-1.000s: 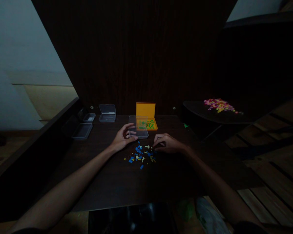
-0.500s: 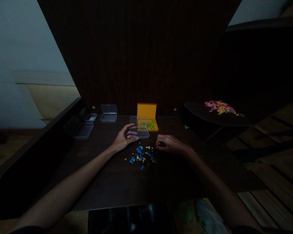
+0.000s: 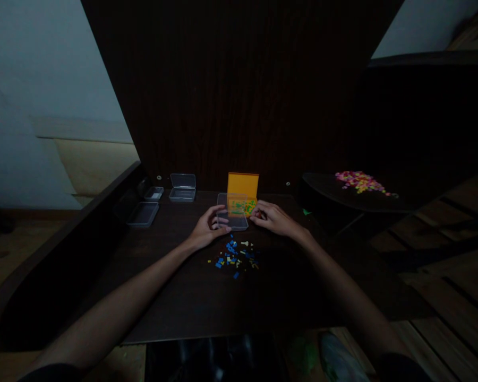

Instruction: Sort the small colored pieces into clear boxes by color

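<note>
My left hand (image 3: 210, 227) grips the left side of a clear plastic box (image 3: 239, 224), whose lid stands up. Directly behind it is an open orange box (image 3: 242, 184) with small green pieces (image 3: 250, 206) inside. Close to the right side of both boxes, my right hand (image 3: 271, 217) has its fingers pinched together; what they hold, if anything, is too dark and small to make out. In front of the hands lies a loose pile of blue, yellow and cream toy building bricks (image 3: 231, 248).
Clear boxes stand at the back left, one with a raised lid (image 3: 183, 188) and a flatter one (image 3: 143, 214). On a dark curved shelf (image 3: 322, 187) at right sits a heap of pink and yellow pieces (image 3: 360, 181). A dark side panel (image 3: 71, 254) edges the table's left.
My right hand has moved from beside the brick pile up and away from me to the boxes' right edge. My left hand keeps its grip on the clear box. The view has shifted slightly.
</note>
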A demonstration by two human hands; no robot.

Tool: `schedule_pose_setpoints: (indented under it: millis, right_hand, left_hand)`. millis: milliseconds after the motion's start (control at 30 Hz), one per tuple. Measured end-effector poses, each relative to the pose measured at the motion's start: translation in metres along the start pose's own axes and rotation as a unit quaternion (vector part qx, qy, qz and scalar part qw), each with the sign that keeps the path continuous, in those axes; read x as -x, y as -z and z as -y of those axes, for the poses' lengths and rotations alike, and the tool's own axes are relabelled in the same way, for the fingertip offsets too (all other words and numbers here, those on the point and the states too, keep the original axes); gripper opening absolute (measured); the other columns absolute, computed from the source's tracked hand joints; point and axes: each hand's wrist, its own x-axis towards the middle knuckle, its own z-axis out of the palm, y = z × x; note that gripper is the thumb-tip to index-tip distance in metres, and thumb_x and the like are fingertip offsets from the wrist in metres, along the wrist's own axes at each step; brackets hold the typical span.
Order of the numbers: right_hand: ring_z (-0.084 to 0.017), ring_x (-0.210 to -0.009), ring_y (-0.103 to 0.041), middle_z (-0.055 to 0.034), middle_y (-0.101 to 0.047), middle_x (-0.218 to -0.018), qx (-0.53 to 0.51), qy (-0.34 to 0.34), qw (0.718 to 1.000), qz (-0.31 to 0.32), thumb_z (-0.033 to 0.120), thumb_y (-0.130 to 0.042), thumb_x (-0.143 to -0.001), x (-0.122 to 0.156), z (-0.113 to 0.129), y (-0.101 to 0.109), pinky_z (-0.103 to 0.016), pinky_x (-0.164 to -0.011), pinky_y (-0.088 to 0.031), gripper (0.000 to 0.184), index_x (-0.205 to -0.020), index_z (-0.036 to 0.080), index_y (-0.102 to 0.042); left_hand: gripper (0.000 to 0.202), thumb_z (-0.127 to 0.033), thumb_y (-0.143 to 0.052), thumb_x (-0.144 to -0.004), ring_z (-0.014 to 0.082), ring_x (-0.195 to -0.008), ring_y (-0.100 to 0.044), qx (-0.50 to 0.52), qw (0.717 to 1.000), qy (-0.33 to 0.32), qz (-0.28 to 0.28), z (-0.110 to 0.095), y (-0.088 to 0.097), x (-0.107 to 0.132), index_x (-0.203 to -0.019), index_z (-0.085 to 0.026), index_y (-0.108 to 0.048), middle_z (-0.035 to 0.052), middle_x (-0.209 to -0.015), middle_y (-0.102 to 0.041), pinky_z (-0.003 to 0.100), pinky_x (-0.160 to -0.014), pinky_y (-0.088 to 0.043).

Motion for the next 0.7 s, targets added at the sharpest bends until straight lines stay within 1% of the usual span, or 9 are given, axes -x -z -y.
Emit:
schedule_pose_setpoints:
  millis: [67, 133, 267, 333, 433, 567, 700]
  right_hand:
    - [-0.014, -0.073, -0.052, -0.0047, -0.058, -0.084, 0.023, 0.005, 1.000, 0.000, 0.022, -0.055, -0.085, -0.012, 0.005, -0.002, -0.025, -0.066, -0.039, 0.009, -0.087, 0.014, -0.059]
    - [-0.015, -0.074, -0.053, -0.0047, -0.060, -0.085, 0.052, 0.001, 0.998, 0.019, 0.022, -0.055, -0.084, -0.022, 0.009, -0.007, -0.025, -0.067, -0.038, 0.010, -0.089, 0.015, -0.061]
    - [-0.015, -0.072, -0.054, -0.0041, -0.063, -0.080, 0.098, -0.050, 0.991, 0.083, 0.024, -0.057, -0.084, -0.034, 0.013, -0.016, -0.023, -0.061, -0.034, 0.012, -0.089, 0.016, -0.064]
    - [-0.015, -0.071, -0.056, -0.0047, -0.065, -0.079, 0.110, -0.074, 0.986, 0.103, 0.025, -0.056, -0.085, -0.037, 0.014, -0.019, -0.023, -0.059, -0.033, 0.013, -0.088, 0.016, -0.066]
    - [-0.016, -0.073, -0.058, -0.0056, -0.067, -0.081, 0.117, -0.091, 0.983, 0.112, 0.025, -0.055, -0.086, -0.039, 0.016, -0.021, -0.023, -0.059, -0.034, 0.015, -0.088, 0.017, -0.067]
    - [-0.018, -0.079, -0.060, -0.0057, -0.069, -0.087, 0.113, -0.104, 0.981, 0.115, 0.025, -0.056, -0.085, -0.040, 0.018, -0.018, -0.023, -0.063, -0.037, 0.017, -0.093, 0.019, -0.070]
    - [-0.017, -0.076, -0.060, -0.0055, -0.068, -0.085, 0.106, -0.092, 0.983, 0.121, 0.027, -0.059, -0.083, -0.040, 0.017, -0.014, -0.023, -0.063, -0.038, 0.021, -0.101, 0.019, -0.069]
  left_hand:
    - [0.068, -0.015, -0.080, -0.059, 0.0133, -0.090, -0.059, 0.004, 1.000, 0.002, -0.001, 0.000, 0.000, 0.000, -0.119, -0.021, -0.049, 0.0104, -0.123, -0.052, 0.032, -0.080, -0.053]
    - [0.068, -0.015, -0.080, -0.059, 0.0134, -0.090, -0.059, 0.007, 1.000, 0.008, -0.001, 0.000, -0.001, 0.001, -0.119, -0.021, -0.050, 0.0102, -0.123, -0.052, 0.032, -0.080, -0.052]
    - [0.069, -0.015, -0.080, -0.059, 0.0124, -0.089, -0.059, 0.016, 1.000, 0.020, -0.008, -0.001, -0.001, 0.002, -0.120, -0.021, -0.049, 0.0097, -0.121, -0.052, 0.031, -0.081, -0.051]
    - [0.069, -0.015, -0.080, -0.059, 0.0120, -0.087, -0.059, 0.023, 0.999, 0.021, -0.014, 0.000, 0.000, 0.001, -0.121, -0.021, -0.049, 0.0099, -0.121, -0.053, 0.031, -0.081, -0.051]
    - [0.070, -0.014, -0.080, -0.059, 0.0121, -0.087, -0.059, 0.032, 0.999, 0.019, -0.017, 0.000, 0.002, 0.001, -0.121, -0.021, -0.050, 0.0103, -0.121, -0.052, 0.032, -0.081, -0.051]
    - [0.070, -0.014, -0.080, -0.058, 0.0124, -0.088, -0.059, 0.030, 0.999, 0.022, -0.021, 0.001, 0.002, 0.000, -0.121, -0.021, -0.050, 0.0098, -0.121, -0.052, 0.032, -0.082, -0.051]
    - [0.070, -0.013, -0.080, -0.058, 0.0121, -0.088, -0.059, 0.042, 0.999, 0.022, -0.019, 0.002, 0.002, 0.000, -0.121, -0.022, -0.050, 0.0099, -0.123, -0.052, 0.032, -0.082, -0.051]
